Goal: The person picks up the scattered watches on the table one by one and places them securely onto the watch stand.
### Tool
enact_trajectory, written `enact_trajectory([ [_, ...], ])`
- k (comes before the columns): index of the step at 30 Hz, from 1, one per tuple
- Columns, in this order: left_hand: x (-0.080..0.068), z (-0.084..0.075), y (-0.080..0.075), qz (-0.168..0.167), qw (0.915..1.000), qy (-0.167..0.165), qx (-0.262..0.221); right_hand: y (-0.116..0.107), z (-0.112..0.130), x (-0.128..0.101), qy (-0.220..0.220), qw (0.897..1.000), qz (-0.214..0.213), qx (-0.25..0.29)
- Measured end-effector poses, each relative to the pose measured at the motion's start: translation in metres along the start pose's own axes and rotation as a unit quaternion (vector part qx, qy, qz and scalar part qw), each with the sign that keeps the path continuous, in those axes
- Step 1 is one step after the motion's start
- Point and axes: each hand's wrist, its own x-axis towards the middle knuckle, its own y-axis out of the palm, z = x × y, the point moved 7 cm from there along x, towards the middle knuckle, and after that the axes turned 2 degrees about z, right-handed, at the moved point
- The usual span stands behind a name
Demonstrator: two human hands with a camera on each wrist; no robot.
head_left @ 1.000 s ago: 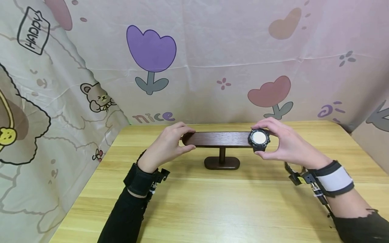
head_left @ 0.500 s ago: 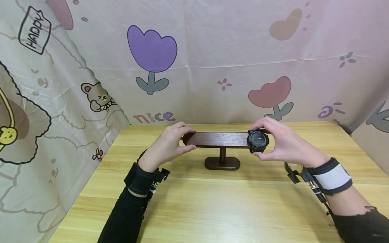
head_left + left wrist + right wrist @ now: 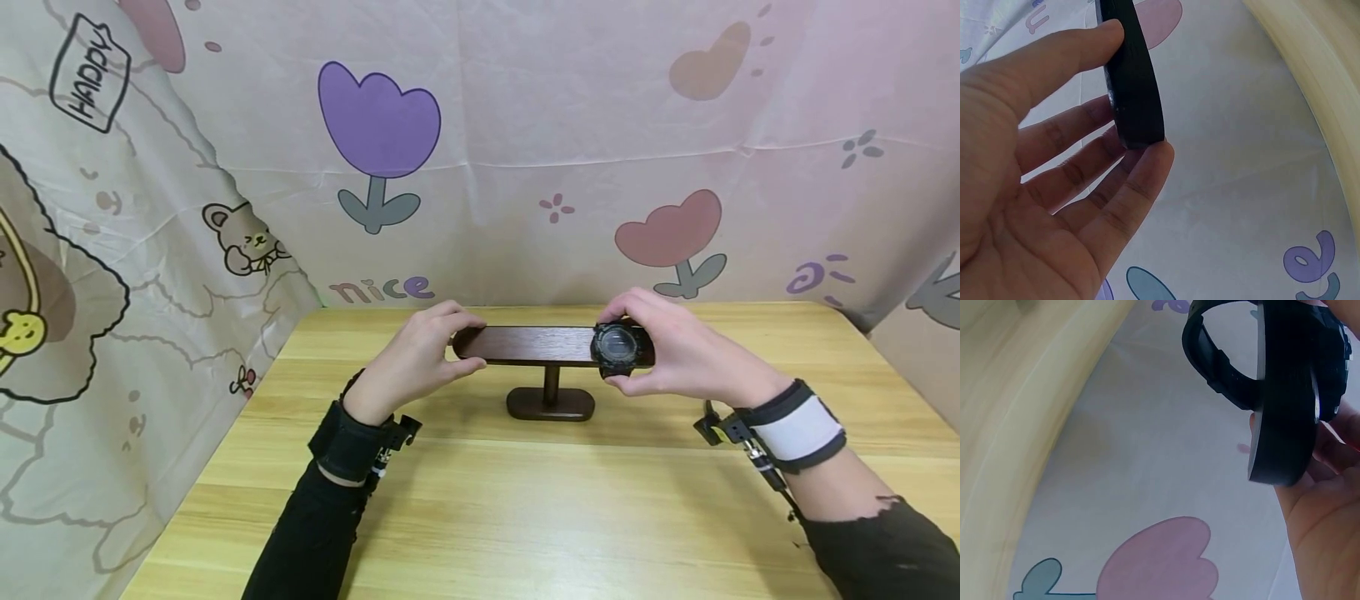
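Right hand [image 3: 675, 350]: grasping the watch [image 3: 617, 348], thumb at the near edge of the case, fingers at the far edge. Watch is black, round dial up, on the right part of the bar [image 3: 532, 343] of a dark brown stand. Right wrist view: strap [image 3: 1207, 353] loops round the bar, slack on the underside with a visible gap; bar end pokes out past the strap. In the head view that end shows between watch and palm.

Left hand [image 3: 408, 358]: grasping the left end of the bar, thumb on the near edge, index on the far edge. Left wrist view agrees: thumb on one side, fingertips on the other side and round the tip.

Bar is level, rounded ends, on a short post [image 3: 551, 385]. Oval base [image 3: 551, 407] sits flat on the table [image 3: 525, 508], between the two hands and nearer the wearer than the bar.

Wrists: black band [image 3: 348, 446] on the left, black band with a pale patch [image 3: 798, 433] on the right, small camera rig on each. Dark sleeves [image 3: 307, 533] on both arms.

Table is light wood grain. Behind: pale printed cloth [image 3: 510, 83] with a purple tulip [image 3: 378, 125], a red-pink flower [image 3: 670, 229] and "nice" lettering [image 3: 382, 289].
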Motion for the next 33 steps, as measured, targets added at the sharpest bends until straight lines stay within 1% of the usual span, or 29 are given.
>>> enact_trajectory([
  [6,0.001,0.002,0.001,-0.001,1.0,0.002,0.002,0.004,0.004,0.008,-0.011,1.0,0.012,0.0],
  [15,0.001,0.001,0.002,-0.006,0.9999,0.008,0.006,0.01,0.01,0.017,-0.012,0.999,0.029,0.006],
  [21,0.001,0.001,0.002,-0.006,0.9999,0.011,0.006,0.014,0.013,0.024,-0.016,0.999,0.038,0.0],
  [33,0.001,0.001,0.001,-0.008,0.9998,0.015,0.003,0.021,0.02,0.033,-0.029,0.999,0.044,0.002],
])
